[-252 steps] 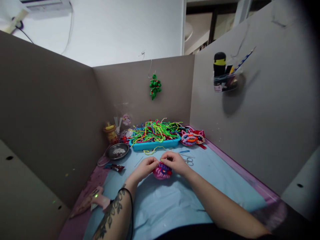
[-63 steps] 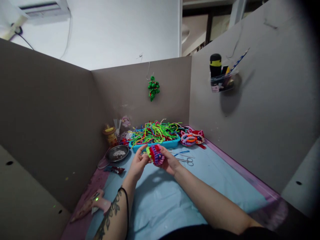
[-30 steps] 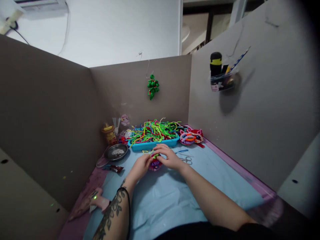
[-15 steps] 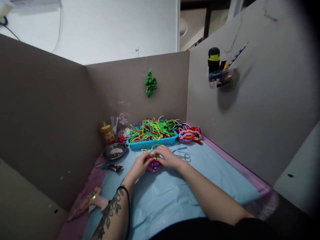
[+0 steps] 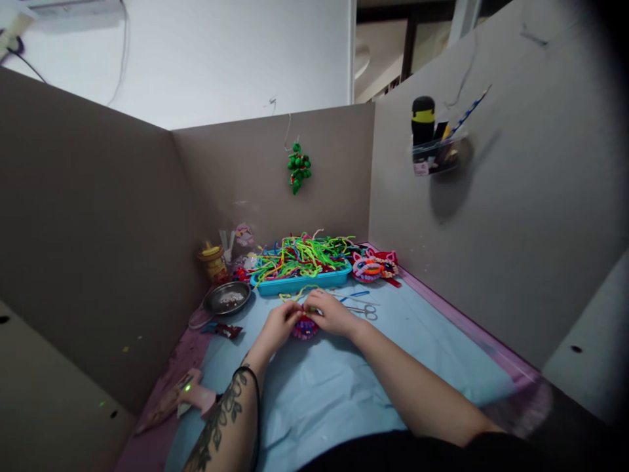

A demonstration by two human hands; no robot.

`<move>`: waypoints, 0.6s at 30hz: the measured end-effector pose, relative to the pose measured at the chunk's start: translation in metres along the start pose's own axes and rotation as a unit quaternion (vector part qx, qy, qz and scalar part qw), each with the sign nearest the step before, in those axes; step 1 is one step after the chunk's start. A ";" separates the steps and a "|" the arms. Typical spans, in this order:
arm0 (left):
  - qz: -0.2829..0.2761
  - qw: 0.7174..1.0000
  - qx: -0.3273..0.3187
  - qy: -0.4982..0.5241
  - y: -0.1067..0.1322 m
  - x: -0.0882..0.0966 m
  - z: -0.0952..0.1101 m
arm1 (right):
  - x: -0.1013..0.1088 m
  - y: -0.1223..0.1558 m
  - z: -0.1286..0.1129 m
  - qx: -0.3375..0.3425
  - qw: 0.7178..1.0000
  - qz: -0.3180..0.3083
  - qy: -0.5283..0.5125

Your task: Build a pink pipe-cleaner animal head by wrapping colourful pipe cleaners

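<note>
A small round pipe-cleaner craft (image 5: 305, 327), pink, red and purple, rests on the light blue sheet (image 5: 344, 387). My left hand (image 5: 278, 323) pinches its left edge. My right hand (image 5: 330, 311) is closed over its top right, fingers pressing a green pipe-cleaner strand against it. Just behind lies a loose yellow-green pipe cleaner (image 5: 295, 295). The craft is largely hidden by my fingers.
A blue tray (image 5: 299, 282) heaped with coloured pipe cleaners stands behind. Finished pink crafts (image 5: 374, 267) lie to its right, scissors (image 5: 366, 309) beside my right hand. A metal dish (image 5: 227, 298), a small jar (image 5: 213, 260) and a glue gun (image 5: 189, 395) sit left. Cardboard walls enclose three sides.
About two seconds ago both hands held the craft raised and turned it. They have since lowered it onto the blue sheet and kept working on it there.
</note>
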State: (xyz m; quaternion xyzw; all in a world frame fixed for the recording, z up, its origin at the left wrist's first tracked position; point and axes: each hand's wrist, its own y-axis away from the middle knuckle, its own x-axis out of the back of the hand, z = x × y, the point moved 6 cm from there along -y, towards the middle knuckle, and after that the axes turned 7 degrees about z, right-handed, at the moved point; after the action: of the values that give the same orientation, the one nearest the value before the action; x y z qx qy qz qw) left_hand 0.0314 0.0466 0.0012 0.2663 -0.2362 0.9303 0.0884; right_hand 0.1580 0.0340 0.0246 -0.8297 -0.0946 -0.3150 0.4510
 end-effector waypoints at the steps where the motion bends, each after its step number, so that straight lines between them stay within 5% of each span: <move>1: -0.001 1.000 -0.001 -0.004 0.000 -0.001 0.000 | 0.000 0.000 0.000 0.000 1.000 0.003 -0.001; 18: -0.013 1.000 -0.002 -0.010 0.000 -0.006 -0.007 | 0.000 0.003 0.002 -0.035 0.998 0.019 -0.054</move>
State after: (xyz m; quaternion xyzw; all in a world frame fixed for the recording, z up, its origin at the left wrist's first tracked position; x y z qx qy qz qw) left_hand 0.0335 0.0497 -0.0070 0.2784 -0.2350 0.9260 0.0989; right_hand 0.1602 0.0342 0.0219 -0.8626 -0.0920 -0.2641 0.4216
